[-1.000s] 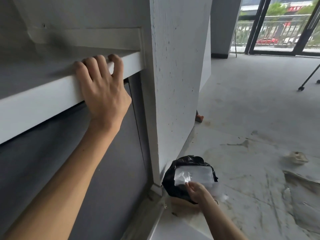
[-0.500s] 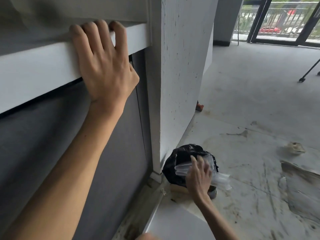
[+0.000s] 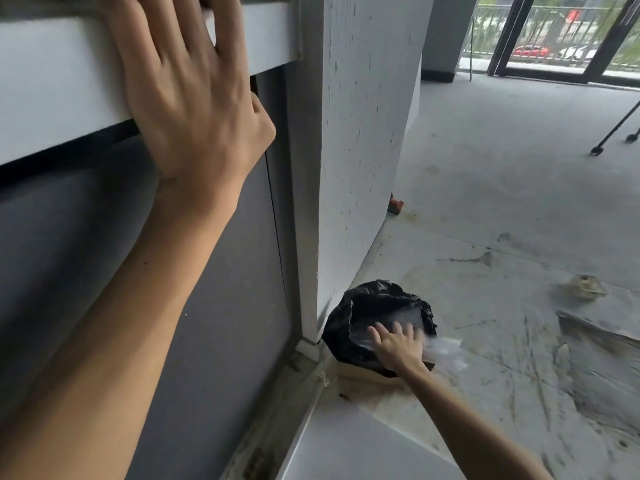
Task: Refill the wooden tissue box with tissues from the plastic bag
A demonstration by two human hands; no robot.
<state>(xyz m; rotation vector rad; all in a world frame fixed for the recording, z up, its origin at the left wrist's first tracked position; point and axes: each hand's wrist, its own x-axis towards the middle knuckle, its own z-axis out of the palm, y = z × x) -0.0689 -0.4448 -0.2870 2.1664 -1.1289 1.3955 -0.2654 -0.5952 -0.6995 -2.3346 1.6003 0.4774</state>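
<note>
A black plastic bag [image 3: 377,299] sits on the floor at the foot of a white pillar, its mouth open upward. Under the bag a tan wooden edge [image 3: 367,374] shows; I cannot tell whether it is the tissue box. My right hand [image 3: 398,348] lies flat on a clear plastic wrapper [image 3: 446,349] at the bag's mouth, fingers spread. The wrapper is blurred and sticks out to the right of the hand. My left hand [image 3: 194,98] is high at the left, fingers hooked over a white ledge [image 3: 52,84].
The white pillar [image 3: 360,133] stands just left of the bag, with a dark grey panel under the ledge. A white board [image 3: 356,448] lies on the stained concrete floor. A crumpled scrap [image 3: 583,287], a small orange object [image 3: 396,205] and tripod legs [image 3: 613,129] are further off.
My right hand went from pinching the clear wrapper above the bag to lying flat on it with fingers spread. The view dropped lower and closer; the left hand kept its hold.
</note>
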